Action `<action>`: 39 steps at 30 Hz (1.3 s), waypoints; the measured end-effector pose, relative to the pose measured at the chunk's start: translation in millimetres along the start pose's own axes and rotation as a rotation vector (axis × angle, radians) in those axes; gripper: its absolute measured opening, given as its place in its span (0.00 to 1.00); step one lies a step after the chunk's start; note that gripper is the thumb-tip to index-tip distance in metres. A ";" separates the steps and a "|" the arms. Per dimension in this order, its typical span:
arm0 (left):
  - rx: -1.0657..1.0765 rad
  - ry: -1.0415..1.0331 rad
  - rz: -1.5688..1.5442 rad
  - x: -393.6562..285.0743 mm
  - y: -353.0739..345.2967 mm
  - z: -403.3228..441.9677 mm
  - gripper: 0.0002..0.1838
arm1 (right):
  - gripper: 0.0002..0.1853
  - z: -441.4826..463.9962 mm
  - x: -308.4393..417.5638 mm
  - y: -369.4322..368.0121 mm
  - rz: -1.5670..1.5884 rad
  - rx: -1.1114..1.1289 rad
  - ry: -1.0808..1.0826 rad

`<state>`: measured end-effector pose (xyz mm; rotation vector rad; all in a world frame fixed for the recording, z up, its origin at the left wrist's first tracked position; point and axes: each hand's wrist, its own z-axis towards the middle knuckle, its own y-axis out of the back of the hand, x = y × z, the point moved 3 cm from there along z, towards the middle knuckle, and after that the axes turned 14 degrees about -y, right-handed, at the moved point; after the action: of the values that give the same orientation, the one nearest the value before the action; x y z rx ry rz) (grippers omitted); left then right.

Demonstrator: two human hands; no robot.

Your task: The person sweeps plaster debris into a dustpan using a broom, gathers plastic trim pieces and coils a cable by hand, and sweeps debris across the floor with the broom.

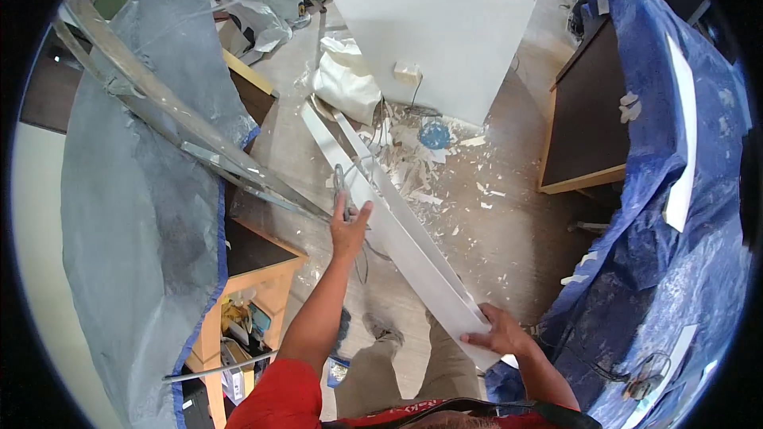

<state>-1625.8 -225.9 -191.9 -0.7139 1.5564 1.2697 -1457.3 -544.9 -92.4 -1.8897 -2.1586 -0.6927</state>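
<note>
A long white board (397, 248), bent like a channel, slants from the debris on the floor down to the lower right. My right hand (501, 331) grips its near end, thumb on the top face and fingers at the far edge. My left hand (350, 226) is beside the board's left edge, around its middle, with fingers pointing forward. A grey looped cable or tool (339, 183) is at the fingertips of my left hand; its exact shape is too small to tell. The board's far end lies near a white sack (346, 81).
A metal ladder (183, 115) leans across the left side over grey sheeting (143, 230). Blue sheeting (636, 270) covers furniture at right. A white wall panel (445, 24) stands ahead, with broken white scraps (409, 175) and a blue round item (435, 134) below it.
</note>
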 end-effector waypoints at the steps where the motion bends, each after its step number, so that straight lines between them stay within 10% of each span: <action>1: 0.009 -0.043 0.085 4.7 -7.3 0.9 0.41 | 0.36 -17.6 -3.6 3.3 0.008 0.014 -0.010; 16: -0.255 -0.161 -0.034 -15.8 -3.4 99.1 0.29 | 0.37 -219.9 -8.8 33.9 0.037 0.012 0.025; 23: -0.311 0.130 -0.369 109.9 -18.8 181.8 0.29 | 0.34 -303.5 -54.3 12.4 0.060 0.066 -0.150; 29: -0.339 0.073 -0.183 101.9 4.0 173.4 0.27 | 0.38 -391.8 -98.4 -10.6 0.201 -0.048 -0.588; 39: -0.359 0.108 -0.037 107.0 5.9 159.2 0.29 | 0.50 -517.2 -190.4 -59.9 0.580 -0.104 -0.707</action>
<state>-1619.7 -59.1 -286.7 -1.0480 1.4064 1.5224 -1565.9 -956.5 262.8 -2.9481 -1.6974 -0.0059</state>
